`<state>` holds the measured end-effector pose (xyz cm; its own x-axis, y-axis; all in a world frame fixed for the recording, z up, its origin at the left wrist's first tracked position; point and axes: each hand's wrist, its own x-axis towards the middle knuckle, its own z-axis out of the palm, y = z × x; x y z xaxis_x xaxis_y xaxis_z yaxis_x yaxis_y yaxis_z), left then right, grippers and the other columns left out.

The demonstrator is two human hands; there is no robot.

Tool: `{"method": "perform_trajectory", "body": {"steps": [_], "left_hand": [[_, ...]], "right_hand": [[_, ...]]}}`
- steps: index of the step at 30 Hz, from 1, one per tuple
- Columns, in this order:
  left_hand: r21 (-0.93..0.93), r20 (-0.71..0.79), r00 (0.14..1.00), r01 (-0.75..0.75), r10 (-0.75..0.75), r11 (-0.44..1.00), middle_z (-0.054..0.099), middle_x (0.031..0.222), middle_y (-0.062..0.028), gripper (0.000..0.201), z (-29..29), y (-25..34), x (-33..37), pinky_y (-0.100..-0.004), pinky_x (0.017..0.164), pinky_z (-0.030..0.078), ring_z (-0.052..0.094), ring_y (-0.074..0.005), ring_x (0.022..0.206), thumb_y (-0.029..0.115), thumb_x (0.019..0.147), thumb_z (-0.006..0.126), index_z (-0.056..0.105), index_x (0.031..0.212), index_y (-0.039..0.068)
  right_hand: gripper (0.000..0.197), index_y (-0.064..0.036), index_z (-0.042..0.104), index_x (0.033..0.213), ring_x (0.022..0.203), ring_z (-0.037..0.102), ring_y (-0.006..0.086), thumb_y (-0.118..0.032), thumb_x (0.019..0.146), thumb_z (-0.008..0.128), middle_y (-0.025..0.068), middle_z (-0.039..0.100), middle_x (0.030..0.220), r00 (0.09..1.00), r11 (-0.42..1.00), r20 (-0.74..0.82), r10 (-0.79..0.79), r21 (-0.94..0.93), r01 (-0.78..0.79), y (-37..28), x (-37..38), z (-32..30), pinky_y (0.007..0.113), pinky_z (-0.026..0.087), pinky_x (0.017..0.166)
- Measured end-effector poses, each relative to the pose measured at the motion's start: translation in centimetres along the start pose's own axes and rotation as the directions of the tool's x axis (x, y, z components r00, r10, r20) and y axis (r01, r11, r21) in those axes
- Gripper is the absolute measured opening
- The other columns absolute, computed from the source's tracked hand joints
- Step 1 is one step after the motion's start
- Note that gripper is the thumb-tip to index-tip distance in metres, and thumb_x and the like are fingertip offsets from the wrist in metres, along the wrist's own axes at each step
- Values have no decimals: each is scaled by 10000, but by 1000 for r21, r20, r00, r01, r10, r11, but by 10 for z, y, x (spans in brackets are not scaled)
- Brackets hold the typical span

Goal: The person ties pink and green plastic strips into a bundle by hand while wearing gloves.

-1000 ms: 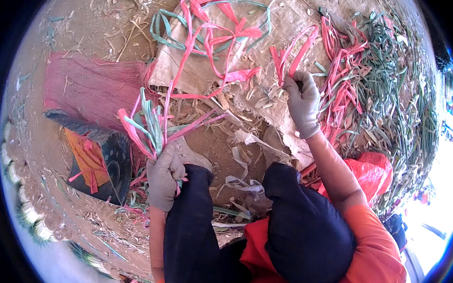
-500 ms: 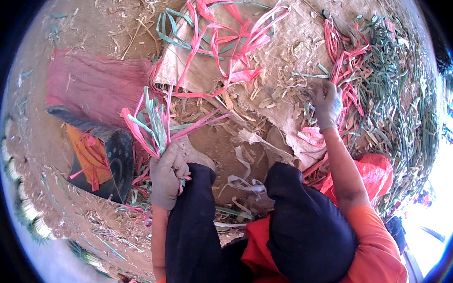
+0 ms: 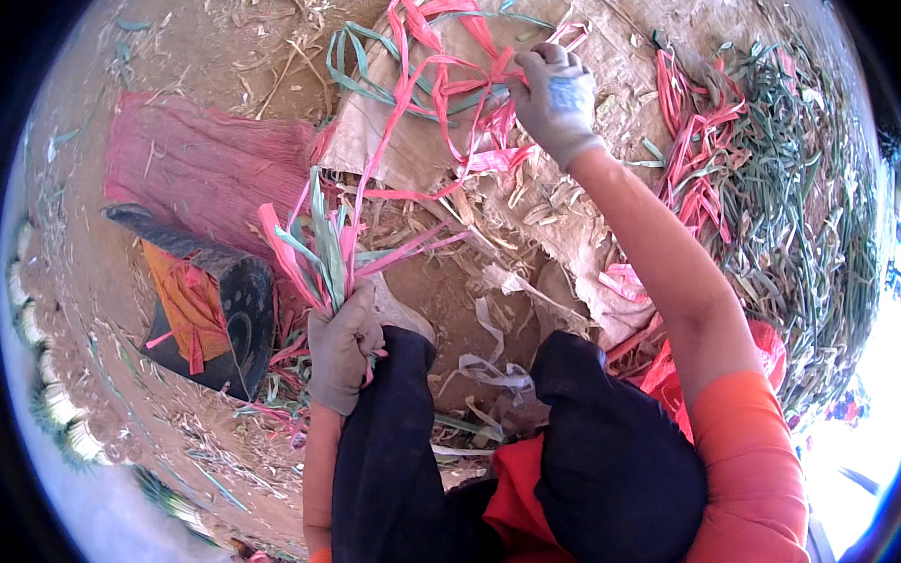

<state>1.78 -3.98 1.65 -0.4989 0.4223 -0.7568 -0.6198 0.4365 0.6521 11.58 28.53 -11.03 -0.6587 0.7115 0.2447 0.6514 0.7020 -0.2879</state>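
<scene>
My left hand (image 3: 342, 347), in a grey glove, is closed around a bunch of pink and green strips (image 3: 320, 248) that fan upward from my fist, just above my left knee. My right hand (image 3: 555, 97), also gloved, is stretched far forward and grips pink strips (image 3: 464, 92) from a tangle lying on a pale woven sack (image 3: 416, 144). A few long pink strips run from that tangle back toward the bunch in my left fist.
A pink mesh sack (image 3: 204, 176) lies on the dirt at the left, with a black and orange bag (image 3: 208, 310) below it. A large heap of green and pink strips (image 3: 775, 201) fills the right side. Dry husk scraps (image 3: 537, 209) litter the ground.
My right hand has left the heap at the right and reached forward and left onto the tangle on the pale sack. My left hand has kept its bunch in place.
</scene>
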Motion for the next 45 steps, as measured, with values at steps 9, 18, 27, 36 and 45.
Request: {"method": "perform_trajectory", "body": {"steps": [9, 18, 27, 36, 45], "left_hand": [[-64, -99, 978, -192, 186, 979, 353, 538, 61, 143, 0, 12, -8, -226, 435, 255, 313, -48, 445, 155, 962, 522, 598, 925, 40], [51, -154, 904, -396, 399, 917, 484, 661, 11, 184, 11, 58, -3, -205, 443, 284, 376, -41, 490, 138, 970, 497, 621, 1000, 6], [-30, 216, 886, -413, 410, 910, 674, 942, -74, 173, 32, 60, 28, -199, 466, 404, 591, -99, 645, 134, 929, 561, 644, 1012, 5], [-51, 430, 886, -166, 171, 985, 600, 689, -64, 242, 33, 49, 34, -211, 447, 398, 500, -93, 505, 219, 915, 547, 623, 972, -4], [-3, 338, 931, -145, 138, 989, 588, 686, -43, 255, 35, 45, 32, -224, 447, 410, 526, -96, 518, 220, 913, 557, 642, 956, -16]], "right_hand": [[105, -161, 630, 897, 940, 579, 296, -182, 795, 622, 41, 643, 966, 980, 982, -122, -155, 86, 166, -10, -5, -14, 460, 393, 871], [160, -99, 601, 877, 757, 597, 317, -2, 755, 638, 88, 628, 782, 948, 804, -120, -294, 505, 313, -43, -31, -77, 414, 445, 758], [163, -16, 615, 1008, 865, 568, 68, 56, 883, 539, 4, 628, 959, 799, 226, 556, -229, 829, -512, -75, -37, -109, 229, 467, 787], [225, 2, 616, 1113, 877, 553, 72, -20, 907, 528, -7, 615, 972, 696, 19, 660, -283, 730, -684, -92, -47, -100, 226, 443, 804], [134, 19, 618, 991, 753, 564, 79, -63, 889, 588, 5, 615, 829, 701, 148, 699, -145, 715, -683, -108, -49, -97, 220, 466, 738]]}}
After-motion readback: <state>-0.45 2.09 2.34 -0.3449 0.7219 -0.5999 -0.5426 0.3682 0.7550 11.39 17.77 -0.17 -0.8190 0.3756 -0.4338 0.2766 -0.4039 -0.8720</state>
